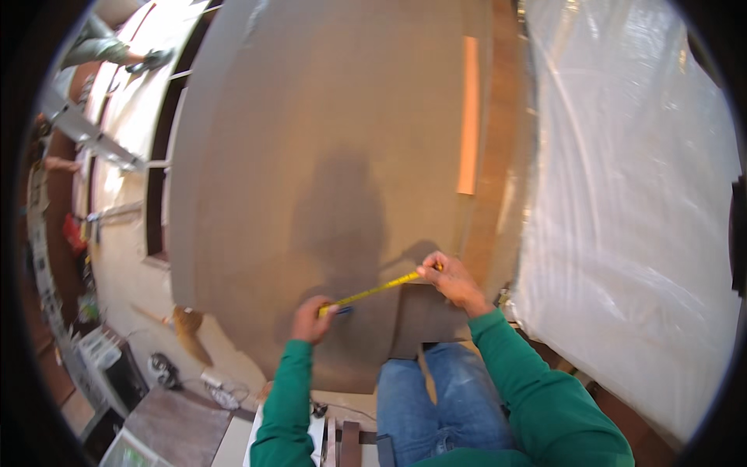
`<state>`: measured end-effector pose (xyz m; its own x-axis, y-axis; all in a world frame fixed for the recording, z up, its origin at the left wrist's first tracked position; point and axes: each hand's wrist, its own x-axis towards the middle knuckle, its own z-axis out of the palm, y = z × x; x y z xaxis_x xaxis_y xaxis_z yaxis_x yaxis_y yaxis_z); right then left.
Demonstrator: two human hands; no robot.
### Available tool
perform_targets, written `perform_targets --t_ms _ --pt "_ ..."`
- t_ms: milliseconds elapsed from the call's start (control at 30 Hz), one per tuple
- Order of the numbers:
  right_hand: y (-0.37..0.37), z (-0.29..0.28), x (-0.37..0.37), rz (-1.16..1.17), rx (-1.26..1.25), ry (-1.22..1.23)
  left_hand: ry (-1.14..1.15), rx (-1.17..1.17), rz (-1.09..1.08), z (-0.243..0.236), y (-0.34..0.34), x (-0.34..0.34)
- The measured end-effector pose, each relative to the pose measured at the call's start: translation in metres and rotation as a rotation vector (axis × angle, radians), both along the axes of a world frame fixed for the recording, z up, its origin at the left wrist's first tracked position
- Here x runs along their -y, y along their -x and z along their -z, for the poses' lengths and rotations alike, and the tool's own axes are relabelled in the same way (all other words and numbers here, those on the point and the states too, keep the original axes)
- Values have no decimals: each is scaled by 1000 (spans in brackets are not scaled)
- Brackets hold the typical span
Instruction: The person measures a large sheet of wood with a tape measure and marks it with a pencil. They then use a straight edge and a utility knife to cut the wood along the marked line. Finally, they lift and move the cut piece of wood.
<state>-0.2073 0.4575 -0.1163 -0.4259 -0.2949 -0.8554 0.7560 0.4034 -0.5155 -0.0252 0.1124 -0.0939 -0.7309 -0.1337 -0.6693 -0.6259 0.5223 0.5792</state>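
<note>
A yellow tape measure [373,290] is stretched between my two hands over the near part of a large brown sheet [264,156]. My left hand [310,319] is closed round its case, of which a little yellow and blue shows. The blade rises to the right, where my right hand [454,282] pinches its end between thumb and fingers. Below the blade, close to my legs, lies a smaller dark brown piece [424,319]. On the right part of the sheet rests a narrow orange-brown strip [468,117].
Clear plastic film [622,194] covers a surface along the right. To the left are a metal ladder [93,136], a brush [189,327] and cables on the floor. Another person's leg and shoe [152,61] show at the far upper left.
</note>
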Motion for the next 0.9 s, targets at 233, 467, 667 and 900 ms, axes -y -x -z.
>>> perform_targets --t_ms 233,467,667,900 --pt "207 -52 -140 152 -367 -252 29 -333 62 91 159 -35" --pt "305 84 -87 205 -847 -841 272 -407 73 93 295 67" --pt "323 147 -85 128 -1185 -945 353 -569 118 102 421 83" --pt "322 153 -77 88 -1312 -1109 382 -496 302 115 543 75"
